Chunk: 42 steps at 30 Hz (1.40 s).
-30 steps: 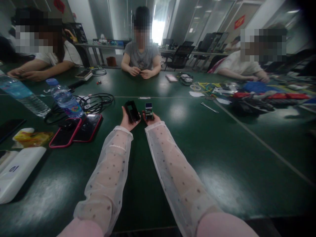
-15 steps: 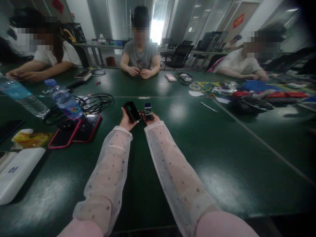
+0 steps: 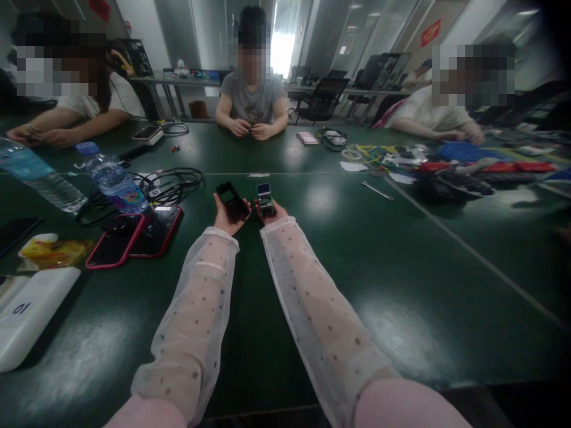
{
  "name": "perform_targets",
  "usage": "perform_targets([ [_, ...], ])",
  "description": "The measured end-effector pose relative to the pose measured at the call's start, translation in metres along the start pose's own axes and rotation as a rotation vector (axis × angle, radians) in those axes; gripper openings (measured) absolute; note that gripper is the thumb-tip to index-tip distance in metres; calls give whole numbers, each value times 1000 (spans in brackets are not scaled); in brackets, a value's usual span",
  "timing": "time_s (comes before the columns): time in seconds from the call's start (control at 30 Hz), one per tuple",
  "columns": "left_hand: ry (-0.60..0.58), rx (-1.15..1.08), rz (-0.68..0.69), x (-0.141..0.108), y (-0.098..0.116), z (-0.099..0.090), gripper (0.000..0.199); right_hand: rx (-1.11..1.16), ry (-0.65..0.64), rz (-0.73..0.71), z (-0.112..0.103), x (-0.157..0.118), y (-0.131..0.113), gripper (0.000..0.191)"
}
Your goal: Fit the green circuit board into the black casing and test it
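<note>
My left hand (image 3: 226,221) is closed around a black plastic casing (image 3: 232,204) with a rectangular window opening near its top. The casing's hollow side seems to face me, tilted slightly. Just to its right, my right hand (image 3: 274,215) grips a small circuit board (image 3: 266,205) with a little screen (image 3: 263,189) at its upper end. A narrow gap separates the two pieces, both held above the green table (image 3: 379,267). Most of the right fingers are hidden behind the board. Sheer dotted sleeves cover both forearms.
Left of my hands lie two red-edged phones (image 3: 157,233), coiled black cables (image 3: 178,181), a water bottle (image 3: 116,185) and a white device (image 3: 42,312). A wrench (image 3: 377,191) rests to the right, before a pile of cables and tools (image 3: 464,169). Several people sit around the table.
My left hand has turned the black casing, so its window opening and inside show more. In my right hand the circuit board has tilted slightly, showing more of its green surface.
</note>
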<state>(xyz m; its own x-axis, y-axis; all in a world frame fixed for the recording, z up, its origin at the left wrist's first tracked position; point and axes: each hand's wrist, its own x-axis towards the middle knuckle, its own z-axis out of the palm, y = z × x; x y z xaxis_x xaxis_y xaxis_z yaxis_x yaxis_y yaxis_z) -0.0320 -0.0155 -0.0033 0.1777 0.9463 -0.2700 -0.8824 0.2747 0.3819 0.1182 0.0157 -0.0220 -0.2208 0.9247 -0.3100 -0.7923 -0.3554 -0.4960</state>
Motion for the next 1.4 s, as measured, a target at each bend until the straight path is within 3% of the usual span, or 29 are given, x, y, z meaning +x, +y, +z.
perform_targets([
  [0.23, -73, 12, -65, 1, 1, -2, 65, 3, 15, 28, -2, 4, -1, 28],
  [1.03, -67, 49, -44, 3, 3, -3, 67, -29, 13, -10, -3, 4, 1, 24],
  [1.27, 53, 133, 0, 10, -1, -2, 72, -117, 109, -217, 17, 2, -7, 23],
  [1.4, 101, 172, 2, 10, -3, 1, 79, -284, 68, -373, 36, 2, -13, 29],
])
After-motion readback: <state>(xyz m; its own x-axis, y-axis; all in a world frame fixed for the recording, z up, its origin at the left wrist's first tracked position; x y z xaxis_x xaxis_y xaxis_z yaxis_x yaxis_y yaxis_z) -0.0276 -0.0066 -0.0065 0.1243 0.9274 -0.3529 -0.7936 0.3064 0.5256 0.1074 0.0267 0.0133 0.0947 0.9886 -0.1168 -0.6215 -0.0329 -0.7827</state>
